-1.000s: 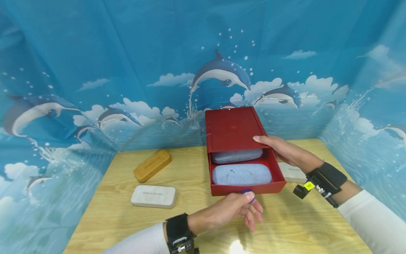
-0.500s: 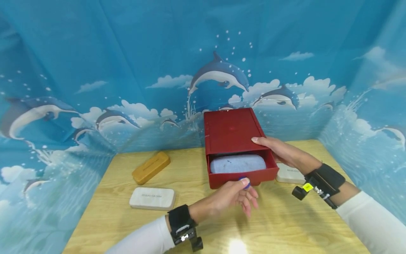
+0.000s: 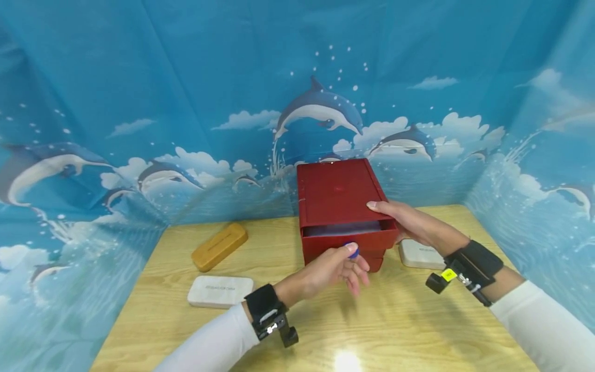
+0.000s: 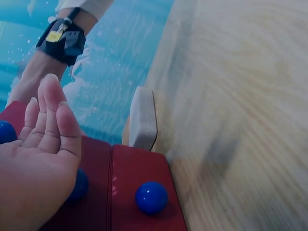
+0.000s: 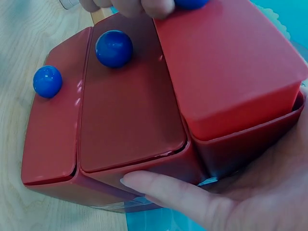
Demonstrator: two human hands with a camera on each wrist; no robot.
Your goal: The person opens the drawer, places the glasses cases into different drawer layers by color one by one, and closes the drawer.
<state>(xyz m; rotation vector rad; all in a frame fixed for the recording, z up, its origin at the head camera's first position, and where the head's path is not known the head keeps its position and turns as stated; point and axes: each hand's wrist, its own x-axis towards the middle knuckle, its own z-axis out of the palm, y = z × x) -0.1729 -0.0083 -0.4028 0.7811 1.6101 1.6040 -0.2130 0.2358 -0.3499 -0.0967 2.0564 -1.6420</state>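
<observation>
A red desktop drawer cabinet stands toward the back of the table. Its top drawer sticks out a little, with a sliver of a blue-grey glasses case showing inside. My left hand is at that drawer's front, thumb pressing the blue knob, other fingers loosely extended below. My right hand holds the cabinet's right side, thumb on the top and fingers along the side. Two lower drawers are shut; the right wrist view shows the middle knob and bottom knob.
A mustard-yellow case and a white case lie left of the cabinet. Another white case lies to its right, under my right forearm. A dolphin-printed curtain hangs behind the wooden table.
The top drawer has slid back into the cabinet, covering most of the pale blue case. My left hand has moved forward with it; my right hand keeps its hold.
</observation>
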